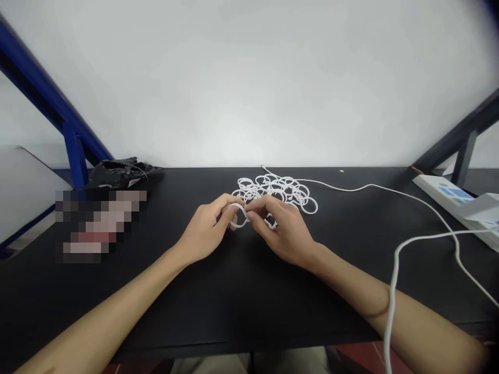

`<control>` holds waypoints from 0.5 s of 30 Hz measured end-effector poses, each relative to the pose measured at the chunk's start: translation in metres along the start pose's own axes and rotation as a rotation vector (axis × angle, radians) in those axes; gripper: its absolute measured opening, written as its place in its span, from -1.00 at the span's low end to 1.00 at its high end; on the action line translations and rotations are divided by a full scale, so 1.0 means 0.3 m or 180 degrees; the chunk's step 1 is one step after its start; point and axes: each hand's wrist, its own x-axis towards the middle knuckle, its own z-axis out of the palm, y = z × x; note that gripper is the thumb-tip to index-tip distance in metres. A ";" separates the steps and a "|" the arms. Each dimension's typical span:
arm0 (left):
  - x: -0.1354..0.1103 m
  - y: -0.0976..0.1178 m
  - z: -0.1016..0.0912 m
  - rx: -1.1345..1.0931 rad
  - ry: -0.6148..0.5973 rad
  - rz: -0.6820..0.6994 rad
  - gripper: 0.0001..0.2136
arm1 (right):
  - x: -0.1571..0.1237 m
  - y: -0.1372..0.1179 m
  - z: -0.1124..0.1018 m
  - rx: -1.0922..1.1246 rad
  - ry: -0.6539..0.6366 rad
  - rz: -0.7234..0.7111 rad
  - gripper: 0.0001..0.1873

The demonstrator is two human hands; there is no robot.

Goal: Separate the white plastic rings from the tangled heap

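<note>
At the far left of the black counter (241,306) lies one crumpled black bag (119,171). Toward the middle, the left hand (206,228) pinches one white ring (238,215) between thumb and fingertips, and the right hand (283,231) closes narrowly on the same ring from the other side. Just behind them sits one pile of white rings (278,191), too tangled to count. Two white cables (393,270) trail off rightward toward one white box (456,200). A slipped pinch could let the ring spring into the pile; the right forearm could snag the near cable.
</note>
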 end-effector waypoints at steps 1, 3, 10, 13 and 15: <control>0.001 0.002 0.000 0.0000 0.0004 -0.0015 -0.69 | 0.000 0.001 -0.001 0.0016 -0.0035 -0.0079 -0.92; 0.002 0.005 -0.002 0.0044 0.0017 -0.0034 -0.67 | -0.002 0.002 -0.001 0.0033 -0.0109 -0.0213 -0.88; -0.001 0.010 -0.008 0.0196 -0.0133 -0.0060 -0.62 | -0.004 0.001 0.005 -0.0011 -0.0049 -0.0264 -0.84; -0.003 0.004 -0.004 0.0310 -0.0066 -0.0001 -0.63 | -0.001 0.002 0.004 -0.0046 0.0035 -0.0215 -0.87; -0.005 0.000 -0.002 0.0431 0.0122 0.0176 -0.62 | 0.000 0.005 0.004 -0.0071 0.0142 -0.0143 -0.89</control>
